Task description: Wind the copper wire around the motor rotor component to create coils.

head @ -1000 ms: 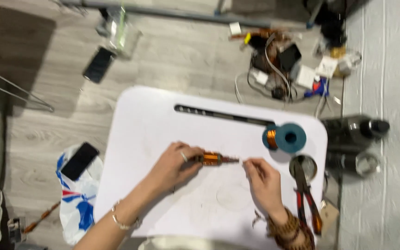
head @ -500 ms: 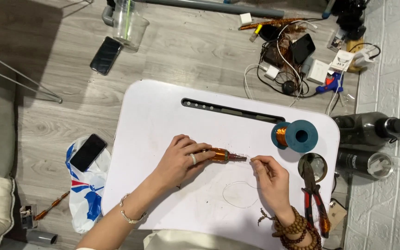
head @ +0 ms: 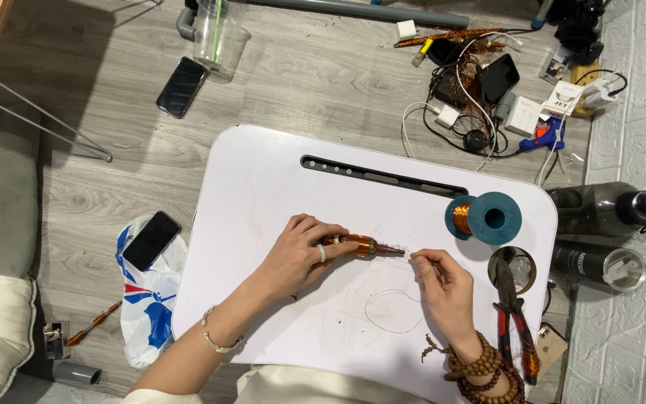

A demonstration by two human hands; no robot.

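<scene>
My left hand (head: 299, 253) grips a small rod wound with copper wire (head: 360, 245), holding it flat over the white lap table (head: 263, 187). My right hand (head: 443, 288) pinches a thin wire (head: 394, 318) just past the rod's right tip; the wire loops loosely on the table below. A blue spool of copper wire (head: 484, 218) lies to the upper right of both hands.
Red-handled pliers (head: 514, 310) lie across the table's round cup hole at the right. Two dark bottles (head: 607, 209) lie on the floor to the right. Phones (head: 151, 239), a plastic cup (head: 218, 37), chargers and cables (head: 480, 90) litter the floor.
The camera view has shifted slightly. Both hands stay on the rod and wire near the table's middle, with little visible movement.
</scene>
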